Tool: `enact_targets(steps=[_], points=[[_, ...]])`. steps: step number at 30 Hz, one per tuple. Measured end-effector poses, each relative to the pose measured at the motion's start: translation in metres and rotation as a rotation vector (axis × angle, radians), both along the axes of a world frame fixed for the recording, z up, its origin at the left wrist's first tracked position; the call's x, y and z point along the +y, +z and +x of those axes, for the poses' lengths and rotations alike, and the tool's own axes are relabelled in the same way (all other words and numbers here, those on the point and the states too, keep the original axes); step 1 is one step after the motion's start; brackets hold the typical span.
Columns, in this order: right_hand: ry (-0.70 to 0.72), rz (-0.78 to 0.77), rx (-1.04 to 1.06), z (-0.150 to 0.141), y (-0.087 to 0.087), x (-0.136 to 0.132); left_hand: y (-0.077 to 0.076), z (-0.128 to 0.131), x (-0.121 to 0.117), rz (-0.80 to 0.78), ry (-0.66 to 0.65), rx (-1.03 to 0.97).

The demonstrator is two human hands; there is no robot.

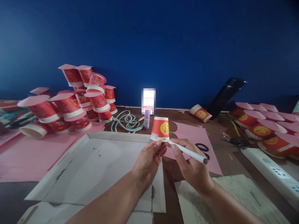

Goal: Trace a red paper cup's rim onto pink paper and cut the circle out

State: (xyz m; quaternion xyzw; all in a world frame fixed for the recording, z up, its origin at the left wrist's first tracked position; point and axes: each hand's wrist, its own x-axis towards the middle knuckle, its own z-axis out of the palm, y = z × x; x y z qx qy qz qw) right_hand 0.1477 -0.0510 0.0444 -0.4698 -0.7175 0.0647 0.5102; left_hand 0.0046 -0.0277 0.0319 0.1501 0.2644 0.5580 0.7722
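**White pen [190, 151] at the rim of a red paper cup [160, 128]**

Pink paper [25, 155] lies left of the cardboard tray [100, 174], and stacked cups [66, 105], red with gold patterns and pink discs on top, stand beyond its far left corner; no words on them can be made out. Two small dark marks on the tray's floor form no readable word. Behind the tray are a coiled pale-blue cable [127, 124] and a purple glue stick [146, 120], its label too small to read.

At the tray's far right corner, the left hand [150, 160] pinches the rim of the red paper cup between thumb and fingers. The cup is upside down: white rim below, red wall, and a round gold emblem bearing a character I cannot read.

Right of the tray, the right hand [192, 169] pinches the pen, dark at its back end; whether the tip touches the rim, I cannot tell. Further right of the tray lie a cut pink sheet [211, 155], a sheet of print [245, 199] too blurred to read, and a white power strip [259, 161].
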Motion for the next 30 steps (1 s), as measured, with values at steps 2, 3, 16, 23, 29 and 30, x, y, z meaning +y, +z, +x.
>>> enact_targets(steps=[2, 3, 16, 23, 29, 30], points=[[0.018, -0.003, -0.001, -0.0002, 0.0008, -0.0011, -0.0015, -0.0002, 0.0001, 0.01, -0.002, -0.006], [0.021, -0.001, 0.005, -0.0001, 0.0013, -0.0018, -0.0023, -0.0002, 0.0, 0.017, -0.001, -0.01], [0.032, 0.052, -0.006, -0.0005, 0.002, -0.0022, -0.0068, -0.001, 0.0012, 0.054, -0.017, -0.027], [0.043, 0.037, -0.033, -0.0002, 0.0, 0.0011, -0.0059, -0.0016, 0.0016, 0.012, -0.032, -0.032], [0.034, 0.044, -0.036, -0.0006, -0.0003, 0.0008, -0.005, -0.0023, 0.001, -0.001, -0.035, -0.027], [0.038, 0.044, -0.037, -0.0007, -0.0001, 0.0004, -0.0049, -0.0024, 0.001, -0.002, -0.034, -0.027]])
